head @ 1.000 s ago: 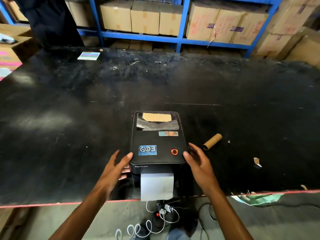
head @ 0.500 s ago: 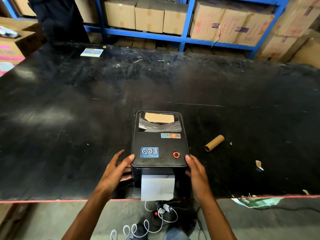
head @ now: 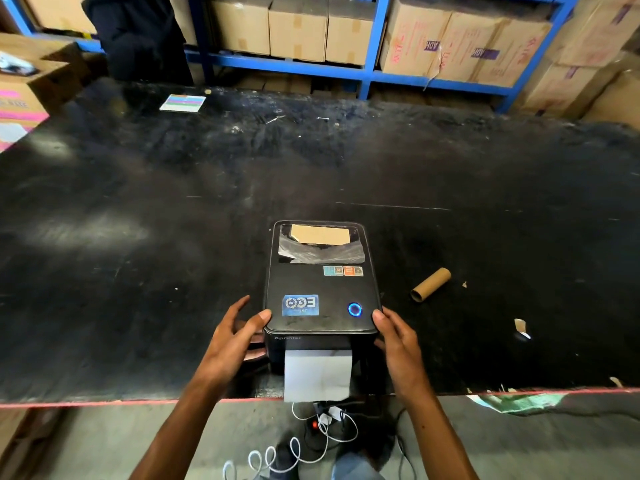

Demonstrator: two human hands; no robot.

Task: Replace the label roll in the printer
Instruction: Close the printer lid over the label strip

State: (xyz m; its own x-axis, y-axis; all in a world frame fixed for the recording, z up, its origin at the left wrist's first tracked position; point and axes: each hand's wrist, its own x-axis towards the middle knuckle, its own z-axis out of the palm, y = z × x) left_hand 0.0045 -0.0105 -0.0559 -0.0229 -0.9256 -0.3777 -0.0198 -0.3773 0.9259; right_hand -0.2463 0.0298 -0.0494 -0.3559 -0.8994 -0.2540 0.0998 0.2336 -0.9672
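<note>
Near edge of the black table (head: 138,271), about mid-width: black label printer (head: 320,289), lid closed, front facing the person. White label strip (head: 317,374) hangs out of the front slot, past the table's near edge. Left hand (head: 232,337) grips the printer's front-left corner, thumb on the lid top, fingers spread along the left side. Right hand (head: 398,344) grips the front-right corner, thumb tip on the lid edge, fingers down the right side. Blue ring light (head: 354,309) lit on the lid near the right thumb; blue sticker (head: 300,305) on the lid's left part. Lid window at the printer's far end shows brown card and crinkled clear film. Empty cardboard core (head: 430,284) lies on its side to the right of the printer, apart from it; small paper scrap (head: 520,325) further right, nearer the edge. Colour-striped card (head: 182,103) near the far-left corner. Beyond the far edge, blue shelving (head: 370,72) with cardboard boxes (head: 298,27).
</note>
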